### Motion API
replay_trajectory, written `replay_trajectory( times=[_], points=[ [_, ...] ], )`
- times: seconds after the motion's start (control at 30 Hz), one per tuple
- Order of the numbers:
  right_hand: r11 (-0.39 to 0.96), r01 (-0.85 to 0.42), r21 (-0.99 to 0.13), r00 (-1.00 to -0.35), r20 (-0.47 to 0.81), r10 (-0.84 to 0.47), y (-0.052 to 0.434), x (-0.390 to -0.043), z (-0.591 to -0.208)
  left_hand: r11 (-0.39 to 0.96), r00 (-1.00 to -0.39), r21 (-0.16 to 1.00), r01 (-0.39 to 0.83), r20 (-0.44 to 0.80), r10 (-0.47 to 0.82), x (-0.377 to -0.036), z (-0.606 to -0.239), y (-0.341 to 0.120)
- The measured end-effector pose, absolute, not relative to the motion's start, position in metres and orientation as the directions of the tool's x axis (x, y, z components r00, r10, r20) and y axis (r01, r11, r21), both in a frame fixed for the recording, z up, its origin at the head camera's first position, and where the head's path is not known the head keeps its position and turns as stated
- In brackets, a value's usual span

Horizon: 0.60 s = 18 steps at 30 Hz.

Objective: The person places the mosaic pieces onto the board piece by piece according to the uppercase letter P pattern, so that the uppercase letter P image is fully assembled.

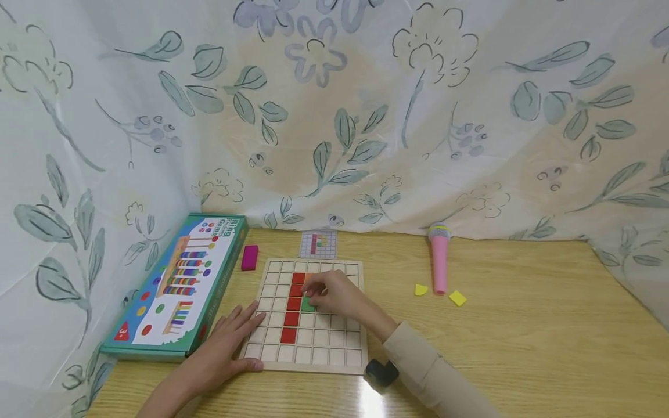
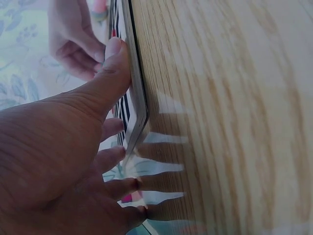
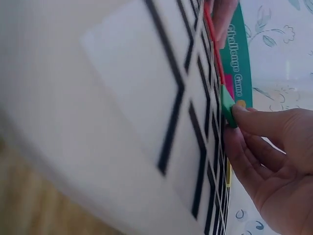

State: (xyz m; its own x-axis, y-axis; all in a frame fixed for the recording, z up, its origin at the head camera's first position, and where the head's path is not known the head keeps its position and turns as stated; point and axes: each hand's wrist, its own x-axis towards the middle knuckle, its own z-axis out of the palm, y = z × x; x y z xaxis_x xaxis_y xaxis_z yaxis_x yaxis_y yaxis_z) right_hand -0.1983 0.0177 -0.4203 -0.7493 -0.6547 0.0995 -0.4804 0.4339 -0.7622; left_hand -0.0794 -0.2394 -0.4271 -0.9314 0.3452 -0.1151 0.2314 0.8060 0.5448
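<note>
Grip, right hand [image 1: 334, 293]: I see its fingertips pinched on a green tile [image 1: 308, 305], thumb and forefinger closed round the tile's edge; the right wrist view shows the tile [image 3: 227, 105] tipped up on edge against the grid, not yet flat.

Tile relative to the grip: it sits at the fingertips, on the near-left side of the hand, just right of the red column [image 1: 292, 307] and touching it or nearly so; I cannot tell whether it is fully inside a cell.

Grip, left hand [image 1: 230, 348]: fingers straight and spread, palm down on the near-left corner of the wooden grid board [image 1: 345, 357]; in the left wrist view the thumb [image 2: 110, 73] presses along the board's edge [image 2: 139, 93].

Doing the step well, my judgement: I would keep the left hand pressing so the board does not slide, lower the tile's raised edge squarely into its cell, and let go only once it lies level with the red tiles.

Pattern card [image 1: 317, 244]: far of the board, lying flat.

Game box [image 1: 177, 284]: left of the board, beside the left hand.

Magenta block [image 1: 250, 257]: between box and board, at the far end.

Pink toy microphone [image 1: 439, 258] and yellow pieces [image 1: 457, 298]: right of the board, well apart from both hands.
</note>
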Motion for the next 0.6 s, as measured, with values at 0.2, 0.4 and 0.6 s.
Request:
replay_trajectory(
  times=[0.2,0.4,0.6],
  points=[
    [0.456,-0.496,-0.739,-0.749,0.098,-0.655,0.015,-0.197,-0.422,0.804,-0.931,0.541,0.246,-0.1,0.352,-0.079,-0.428,-0.24],
    [0.466,-0.515,-0.719,-0.74,0.099,-0.666,0.014,-0.196,-0.421,0.802,-0.93,0.539,0.256,-0.088,0.356,-0.079,-0.43,-0.241],
    [0.497,-0.516,-0.698,-0.749,0.086,-0.657,0.031,-0.197,-0.41,0.799,-0.929,0.546,0.253,-0.093,0.358,-0.079,-0.429,-0.241]
  ],
)
